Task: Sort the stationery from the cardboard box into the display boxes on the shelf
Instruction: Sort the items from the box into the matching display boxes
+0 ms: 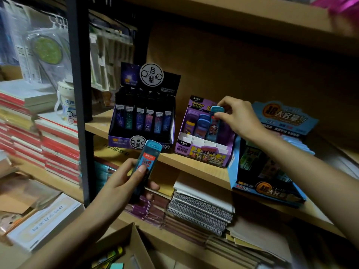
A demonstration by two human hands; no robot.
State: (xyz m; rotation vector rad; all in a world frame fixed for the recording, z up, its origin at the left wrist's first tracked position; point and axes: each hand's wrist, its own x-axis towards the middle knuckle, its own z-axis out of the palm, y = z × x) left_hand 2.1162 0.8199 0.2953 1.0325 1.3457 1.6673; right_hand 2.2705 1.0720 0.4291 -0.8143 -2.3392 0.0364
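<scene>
My right hand (240, 118) pinches the top of a blue lead case (213, 123) standing in the back row of the purple display box (204, 152) on the shelf, beside purple and blue cases. My left hand (126, 183) grips a second blue lead case (148, 162) in front of the shelf edge, tilted up toward the boxes. The open cardboard box (124, 247) sits at the bottom, with a few coloured items inside.
A dark constellation display box (141, 121) stands left of the purple one, a blue display box (272, 171) to its right. Spiral notebooks (200, 210) lie on the shelf below. Red-edged book stacks (48, 140) and a black shelf post (79, 74) stand left.
</scene>
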